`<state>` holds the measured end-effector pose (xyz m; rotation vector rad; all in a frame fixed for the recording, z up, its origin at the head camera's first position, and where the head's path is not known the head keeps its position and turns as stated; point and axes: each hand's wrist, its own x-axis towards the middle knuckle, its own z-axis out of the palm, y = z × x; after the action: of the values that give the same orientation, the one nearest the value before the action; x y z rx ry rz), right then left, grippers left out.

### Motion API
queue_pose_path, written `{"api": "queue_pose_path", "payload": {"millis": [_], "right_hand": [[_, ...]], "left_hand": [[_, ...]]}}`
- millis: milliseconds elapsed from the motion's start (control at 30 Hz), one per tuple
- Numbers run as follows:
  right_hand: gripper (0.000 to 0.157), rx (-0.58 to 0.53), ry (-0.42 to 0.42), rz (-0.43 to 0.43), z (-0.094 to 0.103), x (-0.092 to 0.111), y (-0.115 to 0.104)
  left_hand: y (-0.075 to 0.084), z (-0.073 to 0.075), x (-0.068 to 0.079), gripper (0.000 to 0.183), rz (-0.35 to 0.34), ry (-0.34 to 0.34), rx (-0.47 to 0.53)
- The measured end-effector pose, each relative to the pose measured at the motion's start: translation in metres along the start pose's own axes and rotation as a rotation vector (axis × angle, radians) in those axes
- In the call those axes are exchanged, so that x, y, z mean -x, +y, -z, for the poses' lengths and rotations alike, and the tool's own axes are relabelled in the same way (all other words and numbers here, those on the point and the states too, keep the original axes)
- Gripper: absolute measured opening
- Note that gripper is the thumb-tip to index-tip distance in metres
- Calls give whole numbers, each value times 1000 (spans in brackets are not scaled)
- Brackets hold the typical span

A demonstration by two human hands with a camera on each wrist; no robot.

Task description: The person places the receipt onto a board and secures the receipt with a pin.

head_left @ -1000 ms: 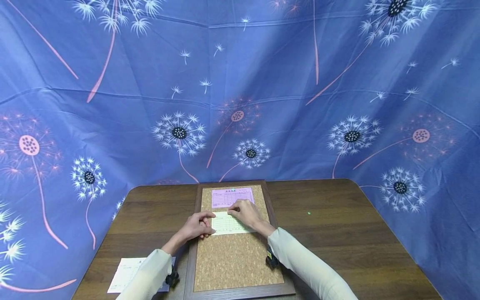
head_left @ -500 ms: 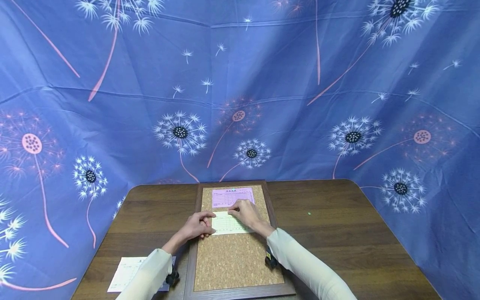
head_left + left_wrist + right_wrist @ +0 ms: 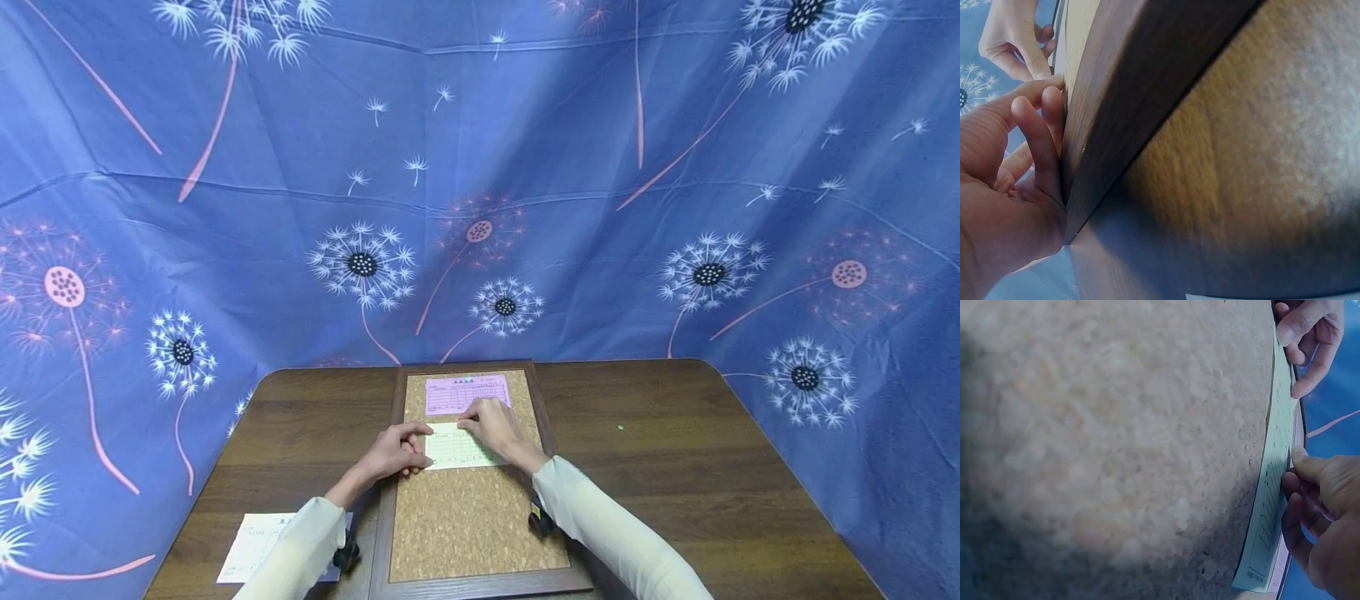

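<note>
A pale green printed slip (image 3: 459,448) lies on the cork board (image 3: 480,521), below a purple slip (image 3: 450,395) held by a small green tack (image 3: 468,379). My left hand (image 3: 393,450) touches the green slip's left edge, index finger and thumb spread near its corners; the left wrist view shows its other fingers beside the frame. At the slip's top edge, my right hand (image 3: 492,425) presses with thumb and index finger close together. Whatever may be between those fingertips is hidden. In the right wrist view, the right hand (image 3: 1329,512) has its thumb at that edge.
A brown wooden frame (image 3: 384,533) surrounds the cork. Left of it, a white printed slip (image 3: 251,546) lies partly under the left sleeve on the wooden table (image 3: 675,500). Toward the right is a tiny green dot (image 3: 620,427), perhaps another tack. Blue dandelion cloth (image 3: 585,275) hangs behind.
Both hands stay at the same places on the green slip. The head view has shifted very slightly; nothing else visibly moves.
</note>
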<state>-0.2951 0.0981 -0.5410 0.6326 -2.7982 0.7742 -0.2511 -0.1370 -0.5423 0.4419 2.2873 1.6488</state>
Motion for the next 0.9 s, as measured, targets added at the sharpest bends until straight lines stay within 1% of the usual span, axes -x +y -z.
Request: {"api": "queue_pose_path", "payload": {"millis": [333,733,900], "right_hand": [[10,0,-8,-29,2,1,-2],[10,33,46,-6,1,1,-6],[10,32,12,-50,1,1,-7]], "left_hand": [[0,-3,0,52,-1,9,11],[3,0,1,53,-4,7,9],[2,0,1,54,-1,-8,8]]}}
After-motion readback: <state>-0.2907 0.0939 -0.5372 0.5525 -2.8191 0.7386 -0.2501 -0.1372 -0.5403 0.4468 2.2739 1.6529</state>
